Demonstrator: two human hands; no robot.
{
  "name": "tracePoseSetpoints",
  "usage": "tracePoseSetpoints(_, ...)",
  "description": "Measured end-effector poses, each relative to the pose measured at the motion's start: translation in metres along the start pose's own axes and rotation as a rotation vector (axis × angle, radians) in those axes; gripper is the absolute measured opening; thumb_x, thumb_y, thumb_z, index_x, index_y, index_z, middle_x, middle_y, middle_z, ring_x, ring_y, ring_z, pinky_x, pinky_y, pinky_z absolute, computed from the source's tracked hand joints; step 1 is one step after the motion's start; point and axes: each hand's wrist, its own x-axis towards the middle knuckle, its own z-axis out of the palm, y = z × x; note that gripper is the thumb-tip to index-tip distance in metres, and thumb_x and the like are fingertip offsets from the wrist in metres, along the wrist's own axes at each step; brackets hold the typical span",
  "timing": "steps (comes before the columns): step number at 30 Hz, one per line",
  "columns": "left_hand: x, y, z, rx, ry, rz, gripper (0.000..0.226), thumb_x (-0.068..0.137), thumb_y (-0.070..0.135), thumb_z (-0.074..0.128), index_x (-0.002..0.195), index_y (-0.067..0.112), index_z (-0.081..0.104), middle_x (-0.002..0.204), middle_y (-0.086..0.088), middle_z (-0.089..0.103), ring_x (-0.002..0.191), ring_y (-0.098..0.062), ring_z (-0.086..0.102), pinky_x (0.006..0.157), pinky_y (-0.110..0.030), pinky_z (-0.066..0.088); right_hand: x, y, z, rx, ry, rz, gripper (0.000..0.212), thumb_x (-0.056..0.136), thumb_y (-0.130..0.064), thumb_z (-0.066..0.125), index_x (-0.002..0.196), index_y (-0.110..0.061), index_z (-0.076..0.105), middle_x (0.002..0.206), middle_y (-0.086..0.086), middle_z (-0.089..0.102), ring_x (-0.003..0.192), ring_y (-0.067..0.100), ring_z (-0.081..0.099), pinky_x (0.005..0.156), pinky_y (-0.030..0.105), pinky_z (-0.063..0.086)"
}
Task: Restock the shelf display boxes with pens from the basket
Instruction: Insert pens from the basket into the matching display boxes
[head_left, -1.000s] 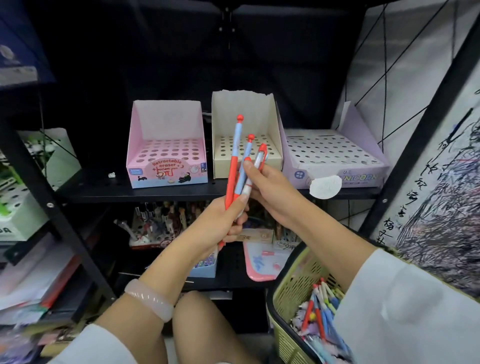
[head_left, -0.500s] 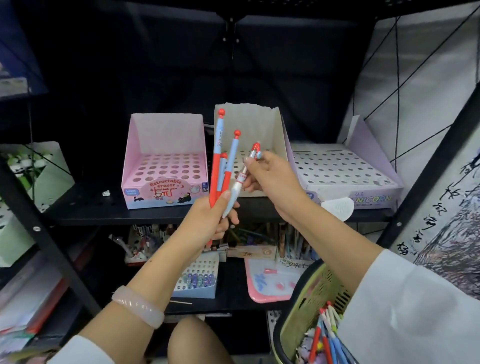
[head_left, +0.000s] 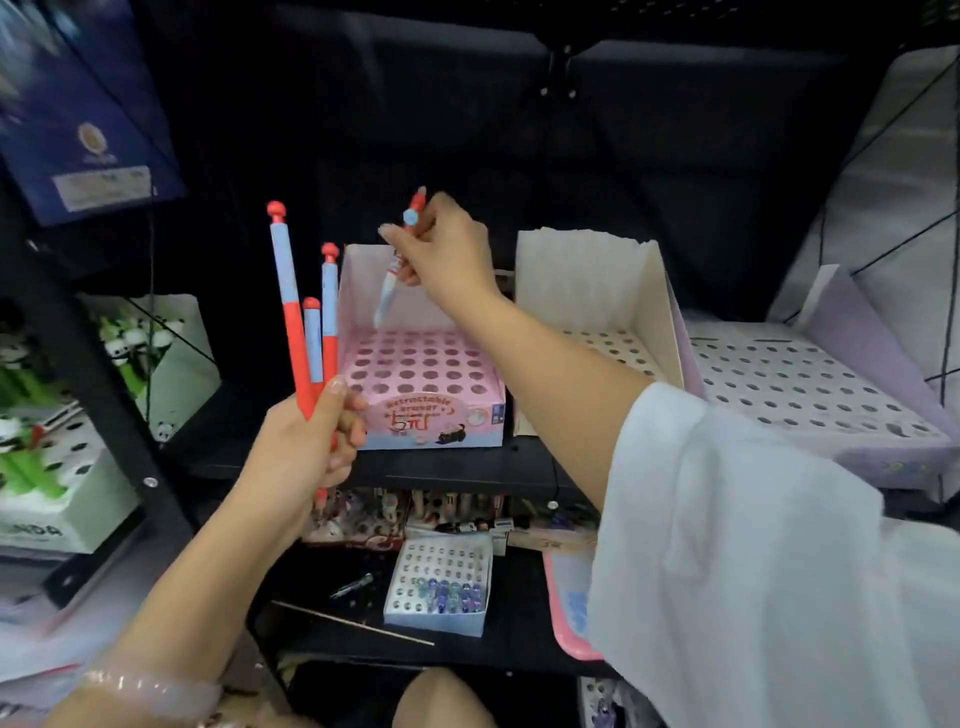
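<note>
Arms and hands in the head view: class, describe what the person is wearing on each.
The right arm has a loose white sleeve pushed back above the bare forearm. The left wrist carries a pale, translucent pink bangle, and its forearm is bare. Both the left hand and the right hand are ungloved, with no rings visible.

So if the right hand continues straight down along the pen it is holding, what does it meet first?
Most likely the holed top of the pink display box. The right hand holds its pen tip-down just above the back rows, with nothing between. Which hole it would enter is unclear.
</note>
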Motion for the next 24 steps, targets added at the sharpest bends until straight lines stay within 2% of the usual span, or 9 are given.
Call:
tracePoseSetpoints(3,0.002,-0.002,-0.02,0.021,0.01,-0.022,0.034,0.098,0.03,0.041,0.077,0.008,0.056,0.048,0.002,0.052,0.033,-0.006,0.03,0.033,-0.013,0.022,0.012,0.006,0.029,-0.159,-0.05,0.018,0.027,0.087,-0.023,0.065,0.097,-0.001,0.052,0.092,0.018,0.067,0.079,0.027,0.068,0.076,0.039,0.056)
tracePoseSetpoints(5,0.002,-0.004,-0.028,0.017,0.021,-0.04,0.034,0.099,0.028,0.04,0.077,0.007,0.055,0.047,0.002,0.052,0.032,-0.005,0.03,0.032,-0.012,0.022,0.016,0.009,0.04,-0.257,-0.07,0.003,0.03,0.087,-0.026,0.064,0.098,-0.002,0.051,0.097,0.018,0.066,0.087,0.031,0.066,0.079,0.044,0.053)
tracePoseSetpoints(8,0.002,-0.006,-0.033,0.01,0.022,-0.061,0.033,0.099,0.027,0.04,0.076,0.008,0.055,0.047,0.002,0.053,0.032,-0.004,0.03,0.032,-0.011,0.022,0.023,0.009,0.048,-0.308,-0.088,-0.035,0.026,0.088,-0.027,0.063,0.096,-0.006,0.049,0.097,0.015,0.065,0.087,0.03,0.066,0.078,0.044,0.054)
tracePoseSetpoints(14,0.002,-0.007,-0.033,-0.004,-0.026,-0.079,0.033,0.098,0.027,0.041,0.077,0.008,0.057,0.051,0.0,0.055,0.033,-0.005,0.032,0.032,-0.013,0.024,0.029,0.015,0.047,-0.321,-0.104,-0.053,0.029,0.088,-0.027,0.064,0.098,-0.004,0.05,0.095,0.014,0.063,0.085,0.029,0.066,0.077,0.043,0.056)
tracePoseSetpoints(16,0.003,-0.007,-0.033,-0.006,-0.035,-0.078,0.033,0.098,0.028,0.041,0.078,0.008,0.058,0.052,0.0,0.055,0.034,-0.005,0.032,0.031,-0.014,0.024,0.029,0.019,0.046,-0.32,-0.11,-0.048,0.025,0.088,-0.026,0.064,0.093,-0.007,0.048,0.091,0.012,0.062,0.082,0.027,0.066,0.075,0.041,0.056)
tracePoseSetpoints(18,0.003,-0.007,-0.033,-0.003,-0.038,-0.079,0.032,0.097,0.028,0.042,0.079,0.007,0.058,0.052,0.0,0.055,0.034,-0.005,0.033,0.031,-0.014,0.025,0.024,0.025,0.048,-0.334,-0.145,-0.035,0.022,0.088,-0.025,0.063,0.089,-0.012,0.046,0.09,0.011,0.065,0.072,0.022,0.067,0.067,0.032,0.056)
tracePoseSetpoints(20,0.003,-0.007,-0.031,0.001,-0.037,-0.076,0.032,0.098,0.028,0.042,0.08,0.006,0.057,0.052,0.0,0.055,0.034,-0.006,0.033,0.031,-0.014,0.025,0.018,0.033,0.051,-0.409,-0.184,-0.016,0.02,0.089,-0.027,0.061,0.089,-0.013,0.047,0.09,0.008,0.065,0.064,0.015,0.064,0.058,0.02,0.049)
tracePoseSetpoints(21,0.003,-0.007,-0.03,0.004,-0.036,-0.076,0.032,0.098,0.028,0.042,0.08,0.006,0.057,0.053,-0.001,0.054,0.034,-0.006,0.033,0.031,-0.014,0.025,0.014,0.038,0.053,-0.418,-0.197,0.012,0.021,0.09,-0.028,0.06,0.089,-0.012,0.047,0.09,0.008,0.065,0.065,0.016,0.063,0.059,0.023,0.051)
tracePoseSetpoints(24,0.0,-0.006,-0.029,0.015,-0.036,-0.088,0.032,0.097,0.029,0.042,0.082,0.005,0.057,0.053,-0.001,0.054,0.035,-0.006,0.033,0.031,-0.015,0.026,0.007,0.044,0.056,-0.372,-0.233,0.1,0.026,0.09,-0.03,0.059,0.094,-0.006,0.051,0.092,0.015,0.067,0.077,0.029,0.067,0.078,0.043,0.055)
